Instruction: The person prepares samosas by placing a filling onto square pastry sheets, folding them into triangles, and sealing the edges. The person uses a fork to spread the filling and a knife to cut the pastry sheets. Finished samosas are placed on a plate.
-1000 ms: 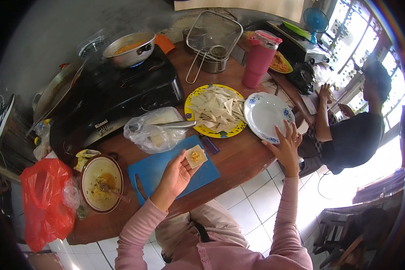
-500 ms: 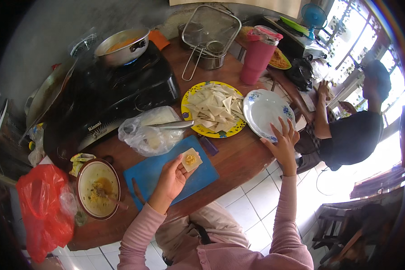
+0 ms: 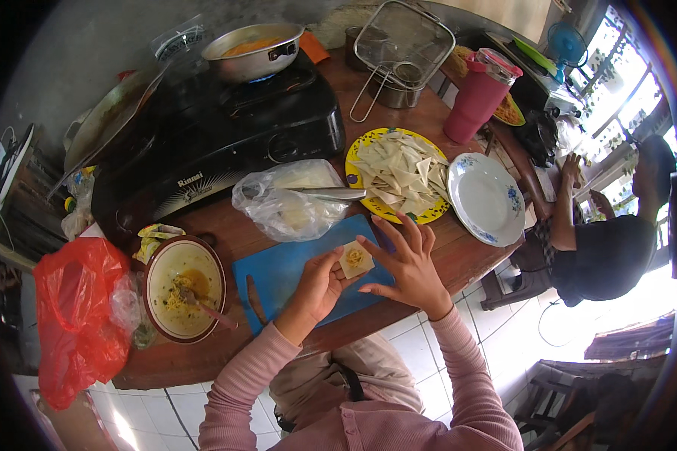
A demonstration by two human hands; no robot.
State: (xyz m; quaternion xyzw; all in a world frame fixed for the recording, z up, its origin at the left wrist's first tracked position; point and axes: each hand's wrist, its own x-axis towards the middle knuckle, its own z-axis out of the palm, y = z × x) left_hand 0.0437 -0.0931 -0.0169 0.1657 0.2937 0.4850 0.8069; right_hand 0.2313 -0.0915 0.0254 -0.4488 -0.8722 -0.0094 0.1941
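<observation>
A small square dough wrapper (image 3: 362, 264) with a dab of yellow filling in its middle lies on the fingers of my left hand (image 3: 314, 287), held between thumb and fingers over the blue cutting board (image 3: 278, 272). My right hand (image 3: 414, 272) is just right of the wrapper, fingers spread and curved, nothing held in it. Whether a fingertip touches the wrapper's edge I cannot tell. Beyond the board, a yellow plate (image 3: 356, 140) carries a heap of folded wrappers. To its right is a white plate (image 3: 483, 197) with blue flowers, bare.
At left stand a bowl (image 3: 158, 289) with yellow filling and a spoon, and a red plastic bag (image 3: 75, 316). A clear bag (image 3: 286, 203) with a knife on it lies behind the board. A lit black stove (image 3: 226, 143) bears a pan (image 3: 252, 64). Another person (image 3: 605, 248) sits at right.
My right hand has left the white plate's rim and come left, beside the wrapper in my left hand. The whole view has shifted, so the table things appear further right.
</observation>
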